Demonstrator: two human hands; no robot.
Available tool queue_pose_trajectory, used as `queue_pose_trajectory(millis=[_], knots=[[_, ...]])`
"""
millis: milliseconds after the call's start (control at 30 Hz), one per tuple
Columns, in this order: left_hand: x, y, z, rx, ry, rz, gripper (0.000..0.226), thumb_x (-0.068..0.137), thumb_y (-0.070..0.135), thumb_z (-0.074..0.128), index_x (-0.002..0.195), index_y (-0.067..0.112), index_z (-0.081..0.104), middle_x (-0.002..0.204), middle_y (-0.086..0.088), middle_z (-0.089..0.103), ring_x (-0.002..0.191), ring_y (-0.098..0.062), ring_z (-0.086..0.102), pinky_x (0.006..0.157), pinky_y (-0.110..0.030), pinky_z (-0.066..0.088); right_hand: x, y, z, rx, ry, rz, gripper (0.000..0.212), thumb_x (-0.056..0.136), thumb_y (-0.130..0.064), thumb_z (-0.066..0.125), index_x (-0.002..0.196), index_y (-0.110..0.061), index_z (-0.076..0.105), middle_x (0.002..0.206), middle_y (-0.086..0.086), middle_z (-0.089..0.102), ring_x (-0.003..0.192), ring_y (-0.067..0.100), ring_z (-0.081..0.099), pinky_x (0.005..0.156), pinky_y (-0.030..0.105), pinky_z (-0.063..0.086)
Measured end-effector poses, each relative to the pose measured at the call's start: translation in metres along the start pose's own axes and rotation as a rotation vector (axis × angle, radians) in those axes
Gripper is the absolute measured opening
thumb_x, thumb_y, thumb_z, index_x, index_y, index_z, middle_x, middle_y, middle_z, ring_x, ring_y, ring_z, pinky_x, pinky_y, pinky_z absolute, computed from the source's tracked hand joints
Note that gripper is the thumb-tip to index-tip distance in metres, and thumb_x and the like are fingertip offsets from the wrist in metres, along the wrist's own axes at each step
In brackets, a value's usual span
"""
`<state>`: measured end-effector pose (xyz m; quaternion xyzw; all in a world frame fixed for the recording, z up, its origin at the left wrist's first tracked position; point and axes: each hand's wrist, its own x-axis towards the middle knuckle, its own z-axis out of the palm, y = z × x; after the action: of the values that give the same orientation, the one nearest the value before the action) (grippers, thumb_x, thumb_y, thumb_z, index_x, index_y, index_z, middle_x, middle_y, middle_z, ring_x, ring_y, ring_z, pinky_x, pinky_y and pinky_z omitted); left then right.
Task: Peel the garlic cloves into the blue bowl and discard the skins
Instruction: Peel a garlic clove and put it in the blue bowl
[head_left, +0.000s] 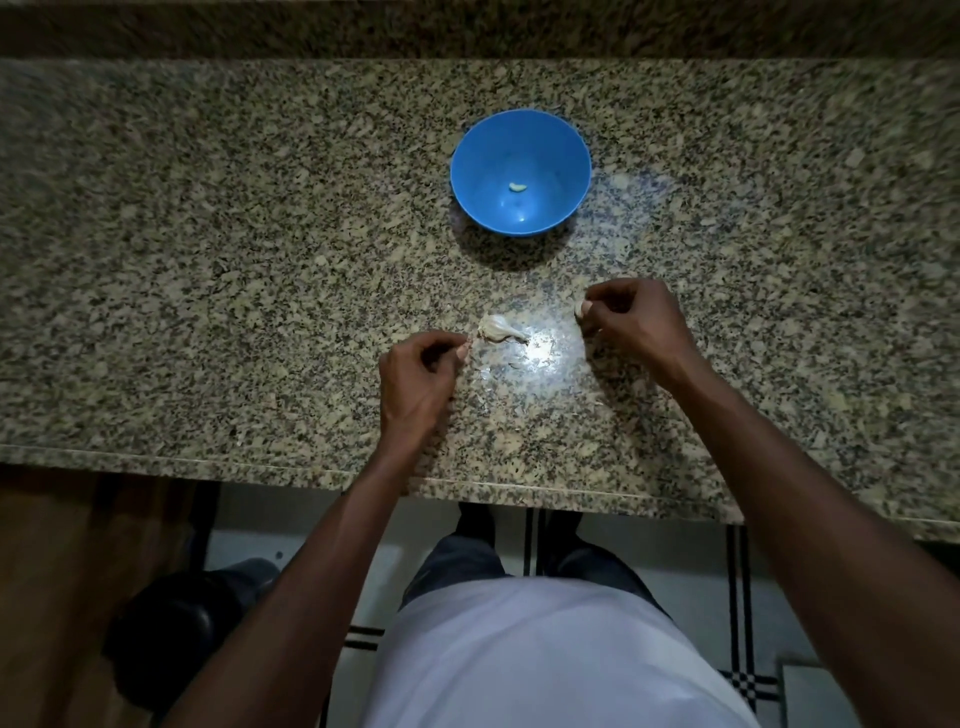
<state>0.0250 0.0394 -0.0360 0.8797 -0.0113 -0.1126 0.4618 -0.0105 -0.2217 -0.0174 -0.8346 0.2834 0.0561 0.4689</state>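
Both hands hang low over the speckled granite tabletop (208, 218), fingers curled in. The right hand (631, 325) pinches a pale garlic clove (580, 308) at its fingertips; only a small part of the clove shows past the thumb and forefinger. The left hand (418, 379) is closed in a loose fist with thumb and forefinger pressed together; whether a scrap of skin sits between them is too small to tell.

Between the two hands, on the tabletop, lies what is left of the garlic bulb (497, 329), white and papery, its tapered stem pointing toward the right hand. It lies just beside the left fingertips and apart from the right hand. A few thin flakes of skin (515, 365) lie on the stone just in front of it, near a bright patch of reflected light.

Farther from the person, well apart from the hands, stands the blue bowl (566, 150), upright on the tabletop. One small peeled clove (517, 187) rests near the middle of its bottom.

Below the tabletop's near edge show the person's white shirt (545, 660), dark trousers, a tiled floor with dark stripes (737, 597), and a dark rounded object (171, 634) to the left.
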Motion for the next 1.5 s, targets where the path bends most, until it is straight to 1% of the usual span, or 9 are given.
queue_pose_trajectory(millis=[133,433,633,800,933,1067,1167,1400,1500], knots=[[0.005,-0.003,-0.004,0.026,0.014,0.060,0.016,0.088,0.005,0.078,0.101,0.016,0.078,0.100,0.007,0.074,0.086,0.009,0.068,0.072,-0.008,0.055,-0.033,-0.007,0.011,-0.116,0.027,-0.148,0.030,0.100,-0.015,0.069,0.128,-0.005,0.069,0.123,0.012,0.073,0.087,0.009,0.067,0.063,0.004,0.049],[0.002,-0.015,-0.027,0.098,-0.038,0.100,0.037,0.092,-0.009,0.059,0.107,0.018,0.079,0.106,0.009,0.077,0.093,0.002,0.071,0.080,-0.016,0.059,-0.080,-0.011,0.100,-0.280,-0.191,-0.368,0.017,0.100,-0.002,0.059,0.113,0.001,0.070,0.113,0.012,0.059,0.099,0.027,0.059,0.077,0.017,0.041],[0.018,-0.024,-0.048,0.168,-0.014,0.143,0.030,0.091,0.002,0.072,0.117,0.016,0.073,0.120,0.000,0.069,0.094,-0.003,0.064,0.084,-0.022,0.060,-0.079,-0.015,0.091,-0.222,-0.042,-0.346,0.024,0.099,0.002,0.062,0.121,-0.001,0.072,0.121,0.014,0.063,0.103,0.022,0.062,0.088,0.019,0.053],[0.015,-0.031,-0.036,0.301,-0.258,0.217,0.038,0.092,0.008,0.072,0.129,0.012,0.065,0.125,0.002,0.050,0.118,-0.018,0.057,0.105,-0.035,0.054,-0.076,-0.025,0.108,-0.298,-0.090,-0.373,0.018,0.103,-0.005,0.056,0.116,0.000,0.068,0.120,0.012,0.057,0.101,0.026,0.058,0.081,0.028,0.051],[-0.001,-0.030,-0.027,0.211,-0.365,0.301,0.040,0.093,0.003,0.069,0.132,0.008,0.064,0.123,0.000,0.054,0.114,-0.014,0.060,0.099,-0.016,0.052,-0.086,-0.025,0.113,-0.251,-0.144,-0.313,0.035,0.096,0.005,0.062,0.129,-0.003,0.068,0.123,0.008,0.060,0.106,0.019,0.058,0.090,0.021,0.050],[0.002,-0.033,-0.028,0.241,-0.415,0.327,0.063,0.089,0.034,0.078,0.144,0.012,0.055,0.133,-0.002,0.049,0.123,-0.015,0.048,0.100,-0.023,0.046,-0.095,-0.014,0.091,-0.246,0.018,-0.218,0.028,0.100,0.001,0.061,0.126,-0.002,0.071,0.125,0.014,0.063,0.104,0.019,0.061,0.085,0.005,0.043],[0.003,-0.027,-0.022,0.381,-0.546,0.411,0.079,0.082,0.043,0.083,0.149,0.021,0.049,0.143,0.000,0.041,0.127,-0.011,0.030,0.101,-0.019,0.034,-0.100,-0.010,0.088,-0.273,-0.047,-0.216,0.032,0.100,0.000,0.061,0.131,-0.002,0.066,0.131,0.015,0.054,0.111,0.021,0.055,0.088,0.016,0.044],[-0.022,-0.022,-0.001,0.466,-0.376,0.503,0.034,0.092,0.018,0.075,0.126,0.011,0.072,0.113,-0.003,0.058,0.105,-0.020,0.051,0.085,-0.040,0.053,-0.102,-0.004,0.090,-0.240,-0.018,-0.267,0.021,0.100,0.002,0.058,0.115,-0.003,0.071,0.112,0.012,0.059,0.095,0.026,0.062,0.082,0.045,0.060],[-0.033,-0.021,0.006,0.470,-0.310,0.521,0.019,0.093,0.008,0.071,0.111,0.006,0.078,0.099,-0.007,0.063,0.090,-0.023,0.059,0.074,-0.045,0.055,-0.104,0.010,0.076,-0.266,-0.011,-0.280,0.016,0.096,0.002,0.061,0.108,-0.001,0.072,0.107,0.011,0.057,0.094,0.028,0.062,0.079,0.042,0.058]])
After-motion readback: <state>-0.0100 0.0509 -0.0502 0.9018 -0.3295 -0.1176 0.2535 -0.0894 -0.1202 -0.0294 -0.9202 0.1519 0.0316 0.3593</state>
